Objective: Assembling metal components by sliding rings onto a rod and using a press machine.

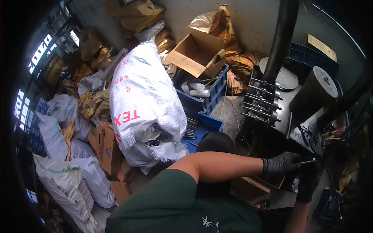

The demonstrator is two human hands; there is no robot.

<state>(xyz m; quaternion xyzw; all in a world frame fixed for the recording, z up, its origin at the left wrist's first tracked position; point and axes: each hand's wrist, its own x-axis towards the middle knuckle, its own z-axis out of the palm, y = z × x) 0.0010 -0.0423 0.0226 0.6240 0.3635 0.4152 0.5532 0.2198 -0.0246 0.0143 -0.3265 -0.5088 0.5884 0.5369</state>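
Cluttered floor: blue crate (213,99) of white tubes (199,93).

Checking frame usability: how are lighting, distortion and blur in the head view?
Head view: heavy fisheye bending and a black vignette at the rim; the large white woven sack is brightly lit; the right side is dim, so the black-gloved left hand and right hand blend into the dark machine; windows at left blown out.

Dark machine (272,136) and black roll (314,93) crowd both gloved hands.
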